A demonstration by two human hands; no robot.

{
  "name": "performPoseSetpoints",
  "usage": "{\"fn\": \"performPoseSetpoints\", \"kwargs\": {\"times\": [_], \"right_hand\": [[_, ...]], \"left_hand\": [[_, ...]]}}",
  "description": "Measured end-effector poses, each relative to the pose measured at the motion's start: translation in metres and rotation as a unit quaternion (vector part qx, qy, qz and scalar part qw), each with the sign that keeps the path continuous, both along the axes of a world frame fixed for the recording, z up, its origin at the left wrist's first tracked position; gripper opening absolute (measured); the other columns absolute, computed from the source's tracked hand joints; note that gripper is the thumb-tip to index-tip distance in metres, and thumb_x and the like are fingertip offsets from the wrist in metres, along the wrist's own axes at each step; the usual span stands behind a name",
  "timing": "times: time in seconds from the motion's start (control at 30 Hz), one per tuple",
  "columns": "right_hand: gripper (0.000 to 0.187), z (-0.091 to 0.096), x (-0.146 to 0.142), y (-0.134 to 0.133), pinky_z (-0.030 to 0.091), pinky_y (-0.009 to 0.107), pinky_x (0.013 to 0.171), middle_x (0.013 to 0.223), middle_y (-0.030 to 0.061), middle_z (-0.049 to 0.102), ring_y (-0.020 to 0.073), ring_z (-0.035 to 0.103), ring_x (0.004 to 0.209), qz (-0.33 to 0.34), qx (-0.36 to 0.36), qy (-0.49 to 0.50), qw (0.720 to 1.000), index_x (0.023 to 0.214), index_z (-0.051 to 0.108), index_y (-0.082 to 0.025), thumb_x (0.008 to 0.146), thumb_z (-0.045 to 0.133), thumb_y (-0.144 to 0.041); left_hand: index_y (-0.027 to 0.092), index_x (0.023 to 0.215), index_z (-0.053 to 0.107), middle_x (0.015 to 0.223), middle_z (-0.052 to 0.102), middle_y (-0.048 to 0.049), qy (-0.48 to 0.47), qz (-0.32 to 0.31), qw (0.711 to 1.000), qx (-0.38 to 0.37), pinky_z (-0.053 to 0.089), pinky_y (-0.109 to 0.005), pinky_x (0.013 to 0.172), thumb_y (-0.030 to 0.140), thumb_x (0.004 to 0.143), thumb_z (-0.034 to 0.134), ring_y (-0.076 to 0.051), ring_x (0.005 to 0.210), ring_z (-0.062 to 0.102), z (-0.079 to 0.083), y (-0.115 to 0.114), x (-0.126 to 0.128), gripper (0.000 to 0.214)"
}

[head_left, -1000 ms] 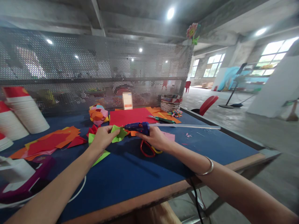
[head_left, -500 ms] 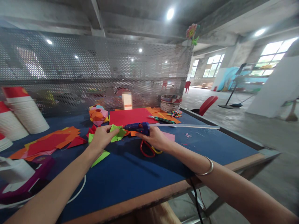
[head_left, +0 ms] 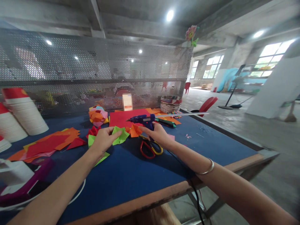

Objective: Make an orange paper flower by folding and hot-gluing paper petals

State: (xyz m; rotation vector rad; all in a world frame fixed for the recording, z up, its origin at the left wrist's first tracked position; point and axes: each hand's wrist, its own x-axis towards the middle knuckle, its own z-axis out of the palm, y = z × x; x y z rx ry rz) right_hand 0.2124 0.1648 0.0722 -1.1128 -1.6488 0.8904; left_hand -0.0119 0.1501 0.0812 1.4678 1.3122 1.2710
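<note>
My left hand (head_left: pixel 104 139) pinches a folded light-green paper piece (head_left: pixel 120 135) between thumb and fingers. In my right hand (head_left: pixel 159 135) is a blue hot glue gun (head_left: pixel 142 119), its nozzle pointing left and a long clear glue stick (head_left: pixel 185 114) running out of its back. The fingertips of that hand reach an orange folded paper piece (head_left: pixel 135 131), beside the green one; whether they grip it I cannot tell. Scissors (head_left: pixel 150 149) with red and yellow handles lie just below my right hand. More green paper (head_left: pixel 102 158) lies under my left wrist.
Coloured paper sheets (head_left: pixel 50 142) lie left, near stacked paper cups (head_left: pixel 24 109). A patchwork paper ball (head_left: pixel 98 115), red sheet (head_left: pixel 118 117), cutter knife (head_left: pixel 165 122) and woven basket (head_left: pixel 171 104) sit further back, before a perforated metal screen (head_left: pixel 93 72). A purple-and-white device (head_left: pixel 21 178) stands front left.
The glue gun has lifted away from the green paper, its nozzle now above it. My right fingers now reach the orange piece. My left hand still holds the green paper.
</note>
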Motion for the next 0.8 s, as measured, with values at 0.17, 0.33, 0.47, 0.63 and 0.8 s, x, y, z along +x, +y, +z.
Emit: {"fn": "performPoseSetpoints", "kwargs": {"times": [0.17, 0.33, 0.47, 0.63, 0.8], "right_hand": [[0.040, 0.001, -0.008, -0.007, 0.034, 0.021, 0.045, 0.053, -0.0082, 0.048, 0.0057, 0.042, 0.044, 0.095, -0.095, 0.201, 0.970, 0.068, 0.049, -0.019, 0.061, 0.080, -0.042], [0.040, -0.004, -0.016, -0.010, 0.038, 0.021, 0.046, 0.056, -0.0062, 0.055, 0.0060, 0.046, 0.046, 0.082, -0.124, 0.219, 0.964, 0.069, 0.055, -0.017, 0.051, 0.087, -0.035], [0.043, -0.002, -0.019, -0.015, 0.042, 0.021, 0.047, 0.057, -0.0061, 0.058, 0.0057, 0.047, 0.046, 0.102, -0.148, 0.215, 0.960, 0.069, 0.058, -0.016, 0.046, 0.089, -0.034], [0.045, 0.005, -0.020, -0.019, 0.043, 0.020, 0.046, 0.053, -0.0066, 0.058, 0.0061, 0.049, 0.045, 0.111, -0.169, 0.218, 0.955, 0.067, 0.057, -0.016, 0.041, 0.090, -0.032], [0.047, 0.008, -0.020, -0.021, 0.046, 0.020, 0.049, 0.057, -0.0054, 0.060, 0.0066, 0.053, 0.048, 0.120, -0.192, 0.236, 0.945, 0.068, 0.058, -0.015, 0.039, 0.092, -0.030]], "left_hand": [[0.017, 0.076, 0.074, 0.074, 0.073, -0.0043, 0.031, -0.094, 0.995, -0.018, 0.047, -0.028, 0.062, 0.051, 0.059, 0.080, -0.018, 0.065, 0.064, 0.000, -0.012, 0.016, 0.039], [0.019, 0.075, 0.075, 0.077, 0.073, -0.0039, 0.046, -0.147, 0.988, -0.030, 0.046, -0.026, 0.061, 0.054, 0.059, 0.079, -0.017, 0.064, 0.062, -0.002, -0.019, 0.026, 0.039], [0.019, 0.077, 0.076, 0.073, 0.072, -0.0034, 0.051, -0.155, 0.986, -0.039, 0.044, -0.025, 0.057, 0.052, 0.060, 0.079, -0.015, 0.060, 0.060, -0.004, -0.018, 0.024, 0.038], [0.018, 0.077, 0.076, 0.071, 0.072, -0.0035, 0.051, -0.148, 0.986, -0.048, 0.043, -0.026, 0.057, 0.052, 0.058, 0.080, -0.016, 0.059, 0.060, -0.002, -0.019, 0.024, 0.039], [0.019, 0.076, 0.076, 0.075, 0.074, -0.0040, 0.039, -0.149, 0.987, -0.047, 0.046, -0.027, 0.060, 0.053, 0.056, 0.081, -0.019, 0.064, 0.063, 0.001, -0.020, 0.026, 0.039]]}}
